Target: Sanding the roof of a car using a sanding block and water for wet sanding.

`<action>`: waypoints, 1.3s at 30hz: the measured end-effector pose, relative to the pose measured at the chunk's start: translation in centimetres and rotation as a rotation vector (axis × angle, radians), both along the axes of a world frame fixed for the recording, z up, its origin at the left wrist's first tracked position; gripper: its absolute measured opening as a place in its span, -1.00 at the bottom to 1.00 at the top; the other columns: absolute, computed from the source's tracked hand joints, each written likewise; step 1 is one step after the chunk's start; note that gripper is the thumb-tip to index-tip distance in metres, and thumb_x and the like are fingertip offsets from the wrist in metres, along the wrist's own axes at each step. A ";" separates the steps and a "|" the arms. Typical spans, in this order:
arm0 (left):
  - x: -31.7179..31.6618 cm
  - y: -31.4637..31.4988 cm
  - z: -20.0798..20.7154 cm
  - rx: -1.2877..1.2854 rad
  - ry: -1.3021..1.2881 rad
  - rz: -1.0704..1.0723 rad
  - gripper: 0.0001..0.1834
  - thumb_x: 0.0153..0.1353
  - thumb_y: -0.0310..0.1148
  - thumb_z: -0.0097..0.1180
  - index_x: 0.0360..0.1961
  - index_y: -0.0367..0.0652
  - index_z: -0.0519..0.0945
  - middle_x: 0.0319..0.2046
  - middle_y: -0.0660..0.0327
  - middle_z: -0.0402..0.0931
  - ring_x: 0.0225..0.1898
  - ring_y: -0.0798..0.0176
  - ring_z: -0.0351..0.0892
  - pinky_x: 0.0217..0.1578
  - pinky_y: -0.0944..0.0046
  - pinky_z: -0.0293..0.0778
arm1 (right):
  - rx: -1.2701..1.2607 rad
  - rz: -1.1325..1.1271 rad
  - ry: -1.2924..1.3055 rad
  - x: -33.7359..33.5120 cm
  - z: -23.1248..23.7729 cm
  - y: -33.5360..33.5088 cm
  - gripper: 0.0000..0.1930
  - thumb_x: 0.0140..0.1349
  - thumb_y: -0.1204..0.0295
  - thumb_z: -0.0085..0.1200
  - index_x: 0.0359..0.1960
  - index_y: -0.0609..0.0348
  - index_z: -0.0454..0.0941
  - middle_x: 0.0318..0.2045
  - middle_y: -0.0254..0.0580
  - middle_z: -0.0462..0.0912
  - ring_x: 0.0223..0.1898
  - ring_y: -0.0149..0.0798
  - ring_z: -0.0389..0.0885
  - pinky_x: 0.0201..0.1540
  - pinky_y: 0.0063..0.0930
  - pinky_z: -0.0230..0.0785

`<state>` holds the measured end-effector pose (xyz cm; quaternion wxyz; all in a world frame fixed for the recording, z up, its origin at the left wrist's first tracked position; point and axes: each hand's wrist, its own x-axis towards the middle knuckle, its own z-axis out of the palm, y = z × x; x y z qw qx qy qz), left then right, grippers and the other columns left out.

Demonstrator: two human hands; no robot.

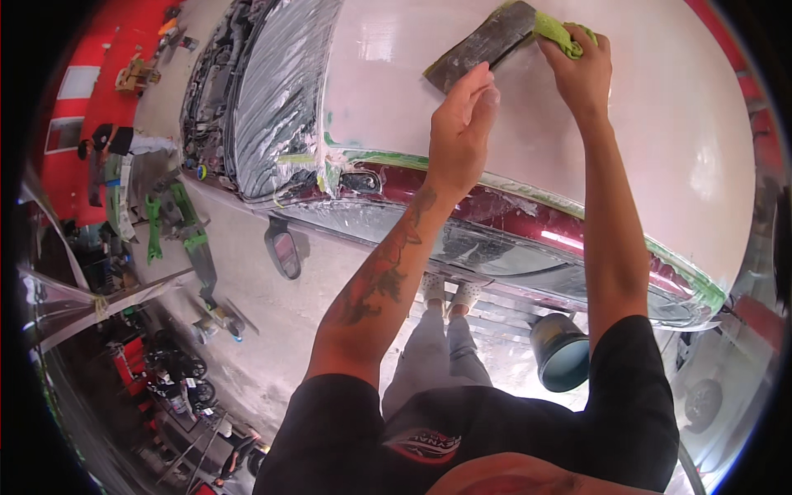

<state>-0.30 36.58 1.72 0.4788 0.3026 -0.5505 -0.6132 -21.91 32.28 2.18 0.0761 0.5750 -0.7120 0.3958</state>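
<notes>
A long dark grey sanding block point(483, 48) lies at a slant over the pale, primed car roof point(660, 107). A yellow-green edge shows along its far side. My left hand point(464, 128) is by the block's near edge, fingers stretched out and held together; whether the fingertips touch it I cannot tell. My right hand point(582, 74) is closed around a crumpled lime-green cloth point(561, 35), which meets the block's right end. The fingers' undersides are hidden.
Below the roof runs a maroon door frame point(511, 213) with green masking edges. Plastic film point(285, 82) covers the windscreen. A side mirror point(284, 250) juts out. A dark bucket point(563, 353) stands beside my legs. Another person point(132, 140) is at the far left, near green stands point(177, 214).
</notes>
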 end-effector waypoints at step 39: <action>11.9 -2.0 -9.1 -0.317 -0.262 0.578 -0.44 0.29 -0.46 0.17 0.26 -0.35 0.27 0.09 0.03 0.41 0.06 0.19 0.48 0.09 0.22 0.43 | 0.217 0.068 0.411 22.9 -5.4 -3.1 -0.61 0.22 0.29 0.11 0.11 -0.27 0.53 -0.17 -0.07 0.49 -0.12 0.00 0.47 -0.18 -0.14 0.37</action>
